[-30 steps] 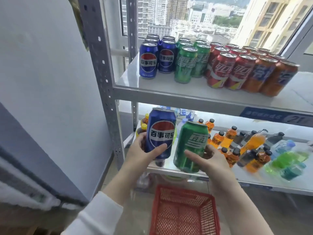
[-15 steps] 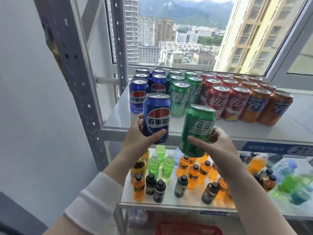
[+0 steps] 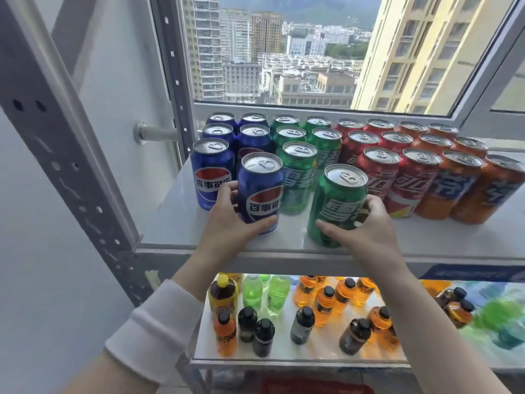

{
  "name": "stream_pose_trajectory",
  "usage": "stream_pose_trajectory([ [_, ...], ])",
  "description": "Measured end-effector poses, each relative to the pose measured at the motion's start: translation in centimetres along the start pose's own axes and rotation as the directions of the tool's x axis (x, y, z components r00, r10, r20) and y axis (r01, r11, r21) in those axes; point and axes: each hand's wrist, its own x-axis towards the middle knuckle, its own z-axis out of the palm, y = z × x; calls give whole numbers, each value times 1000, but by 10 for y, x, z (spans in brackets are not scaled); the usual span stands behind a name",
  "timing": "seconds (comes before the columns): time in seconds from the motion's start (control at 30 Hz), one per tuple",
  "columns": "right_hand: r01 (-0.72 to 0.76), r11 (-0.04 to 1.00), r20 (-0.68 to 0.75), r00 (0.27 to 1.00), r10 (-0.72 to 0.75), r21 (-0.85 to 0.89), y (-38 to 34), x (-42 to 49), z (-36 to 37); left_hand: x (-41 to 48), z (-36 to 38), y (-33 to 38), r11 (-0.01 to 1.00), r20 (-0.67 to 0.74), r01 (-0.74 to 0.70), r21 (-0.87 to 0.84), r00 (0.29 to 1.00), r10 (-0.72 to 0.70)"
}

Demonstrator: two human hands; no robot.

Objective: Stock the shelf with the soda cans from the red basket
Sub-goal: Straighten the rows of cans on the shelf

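My left hand (image 3: pixel 227 220) grips a blue cola can (image 3: pixel 260 189), which stands at the front of the blue rows on the upper shelf (image 3: pixel 170 223). My right hand (image 3: pixel 363 231) grips a green soda can (image 3: pixel 336 203) near the shelf's front edge, in front of the green rows. Behind them stand rows of blue cans (image 3: pixel 213 172), green cans (image 3: pixel 298 174), red cans (image 3: pixel 377 172) and orange cans (image 3: pixel 454 189). Only the top edge of the red basket (image 3: pixel 315 386) shows at the bottom of the view.
A grey perforated shelf upright (image 3: pixel 65 166) rises at the left. The lower shelf (image 3: pixel 284 356) carries many small bottles of orange, green and dark drinks. A window (image 3: pixel 284 52) lies behind the cans, and free shelf surface remains at the front right.
Both hands rose from beside the lower shelf to the upper shelf, carrying the blue and green cans. The cans now rest on or just above the shelf surface.
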Motion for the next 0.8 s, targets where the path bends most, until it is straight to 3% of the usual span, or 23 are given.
stream_pose_trajectory([
  [0.33, 30, 1000, 82, 996, -31, 9, 13, 20, -1, 5, 3, -4, 997, -3, 19, 72, 1000, -19],
  [0.5, 58, 998, 120, 991, -54, -33, 11, 20, -4, 6, -1, 1, 982, 33, 18, 187, 999, -25],
  [0.6, 118, 988, 108, 988, -107, -102, -1, 16, -14, 4, -7, 15, 960, -22, -37, 278, 999, 46],
  [0.7, 264, 950, 82, 964, -253, -165, -25, 15, -35, 3, -22, 35, 886, -93, -174, 430, 968, 235],
  [0.8, 408, 846, 251, 908, -335, -344, -48, 25, -52, 17, -33, 59, 731, 75, -282, 622, 950, 303],
])
